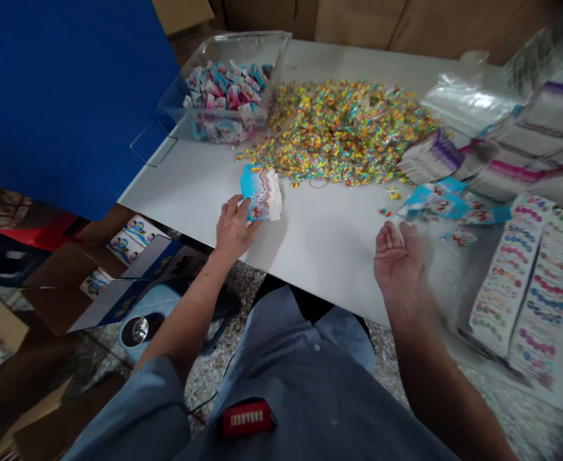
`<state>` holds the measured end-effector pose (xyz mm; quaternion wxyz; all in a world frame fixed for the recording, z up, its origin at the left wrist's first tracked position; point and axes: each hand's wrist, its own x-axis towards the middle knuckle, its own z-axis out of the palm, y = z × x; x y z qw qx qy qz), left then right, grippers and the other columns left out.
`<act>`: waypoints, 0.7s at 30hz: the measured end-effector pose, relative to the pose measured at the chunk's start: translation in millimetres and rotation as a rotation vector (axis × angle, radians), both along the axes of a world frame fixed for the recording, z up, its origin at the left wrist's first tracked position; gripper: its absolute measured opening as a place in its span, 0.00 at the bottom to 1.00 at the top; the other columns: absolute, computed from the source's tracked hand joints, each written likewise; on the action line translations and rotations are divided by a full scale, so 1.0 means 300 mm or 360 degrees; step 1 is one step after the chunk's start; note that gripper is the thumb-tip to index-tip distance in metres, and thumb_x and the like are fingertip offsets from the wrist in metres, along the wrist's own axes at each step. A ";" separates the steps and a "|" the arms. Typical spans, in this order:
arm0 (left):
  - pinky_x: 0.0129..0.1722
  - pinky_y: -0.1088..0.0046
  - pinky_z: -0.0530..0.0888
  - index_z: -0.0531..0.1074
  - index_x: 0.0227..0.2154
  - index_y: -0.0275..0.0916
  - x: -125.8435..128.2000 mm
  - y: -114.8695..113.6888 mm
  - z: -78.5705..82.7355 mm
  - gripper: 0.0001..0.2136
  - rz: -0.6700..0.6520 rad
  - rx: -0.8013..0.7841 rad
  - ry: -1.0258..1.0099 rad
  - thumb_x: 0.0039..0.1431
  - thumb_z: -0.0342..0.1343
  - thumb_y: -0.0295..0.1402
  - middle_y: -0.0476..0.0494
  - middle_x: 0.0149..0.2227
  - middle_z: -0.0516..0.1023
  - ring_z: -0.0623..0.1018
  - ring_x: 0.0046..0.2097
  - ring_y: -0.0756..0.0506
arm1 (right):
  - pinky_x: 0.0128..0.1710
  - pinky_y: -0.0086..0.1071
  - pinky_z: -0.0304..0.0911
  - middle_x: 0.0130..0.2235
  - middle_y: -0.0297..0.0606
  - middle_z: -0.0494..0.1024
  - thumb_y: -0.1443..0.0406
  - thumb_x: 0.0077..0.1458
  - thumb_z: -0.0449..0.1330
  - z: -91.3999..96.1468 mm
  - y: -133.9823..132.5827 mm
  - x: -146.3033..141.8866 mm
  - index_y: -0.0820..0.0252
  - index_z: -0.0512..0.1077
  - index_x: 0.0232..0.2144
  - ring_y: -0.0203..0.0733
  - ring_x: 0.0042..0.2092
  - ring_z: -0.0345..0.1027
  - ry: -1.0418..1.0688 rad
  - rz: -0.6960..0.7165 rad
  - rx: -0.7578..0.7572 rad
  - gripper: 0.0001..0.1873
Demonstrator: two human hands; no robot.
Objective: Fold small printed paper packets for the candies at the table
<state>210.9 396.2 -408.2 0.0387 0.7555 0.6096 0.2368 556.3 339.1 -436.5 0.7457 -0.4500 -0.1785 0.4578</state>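
Dozens of packets (226,96) fill a clear bin (238,40).

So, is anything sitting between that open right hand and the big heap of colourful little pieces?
A few stray colourful pieces lie on the white table, just past the right hand and short of the heap. Nothing larger stands between them.

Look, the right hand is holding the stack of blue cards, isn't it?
That's the other hand: the left hand is holding the stack of blue cards, as the head view shows.
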 end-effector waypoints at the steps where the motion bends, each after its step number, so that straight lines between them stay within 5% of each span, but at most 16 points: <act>1: 0.59 0.52 0.72 0.71 0.59 0.37 -0.009 0.025 -0.002 0.24 -0.0013 -0.0057 0.0117 0.61 0.63 0.36 0.31 0.64 0.67 0.69 0.61 0.32 | 0.39 0.29 0.76 0.38 0.36 0.83 0.55 0.51 0.70 -0.007 -0.001 0.006 0.56 0.78 0.37 0.34 0.37 0.78 0.0052 0.0030 -0.0059 0.14; 6: 0.57 0.54 0.70 0.75 0.52 0.38 -0.007 0.085 -0.031 0.19 -0.0013 -0.0198 0.0282 0.59 0.64 0.36 0.33 0.58 0.73 0.70 0.57 0.32 | 0.34 0.34 0.75 0.31 0.33 0.82 0.58 0.46 0.73 -0.045 -0.043 -0.070 0.59 0.79 0.37 0.36 0.29 0.75 -0.0395 0.0270 -0.0199 0.16; 10: 0.57 0.56 0.68 0.74 0.48 0.38 -0.002 0.086 -0.032 0.18 0.0018 -0.0168 0.0203 0.55 0.67 0.35 0.34 0.57 0.74 0.70 0.57 0.33 | 0.35 0.35 0.73 0.28 0.33 0.81 0.56 0.50 0.71 -0.047 -0.063 -0.112 0.59 0.81 0.37 0.37 0.29 0.74 -0.0922 0.0439 -0.0228 0.14; 14: 0.57 0.56 0.68 0.76 0.44 0.38 -0.009 0.065 -0.051 0.13 0.0086 -0.0012 -0.0014 0.57 0.65 0.35 0.35 0.51 0.78 0.73 0.55 0.34 | 0.37 0.35 0.71 0.30 0.36 0.81 0.54 0.52 0.69 -0.044 -0.061 -0.114 0.60 0.82 0.36 0.37 0.31 0.72 -0.1104 0.0508 -0.0254 0.15; 17: 0.51 0.61 0.71 0.78 0.35 0.38 -0.003 0.035 -0.071 0.08 0.0168 0.0081 -0.0528 0.58 0.64 0.38 0.41 0.38 0.82 0.78 0.45 0.40 | 0.36 0.35 0.72 0.30 0.36 0.81 0.54 0.53 0.68 -0.046 -0.056 -0.139 0.60 0.81 0.36 0.38 0.31 0.72 -0.1076 0.0541 -0.0232 0.16; 21: 0.38 0.71 0.74 0.76 0.30 0.37 0.082 -0.025 -0.069 0.13 0.0296 -0.0027 -0.1591 0.52 0.68 0.41 0.48 0.29 0.80 0.78 0.32 0.48 | 0.30 0.34 0.73 0.30 0.35 0.80 0.53 0.52 0.69 -0.036 -0.044 -0.221 0.60 0.80 0.41 0.37 0.29 0.74 -0.0839 0.0682 -0.0168 0.19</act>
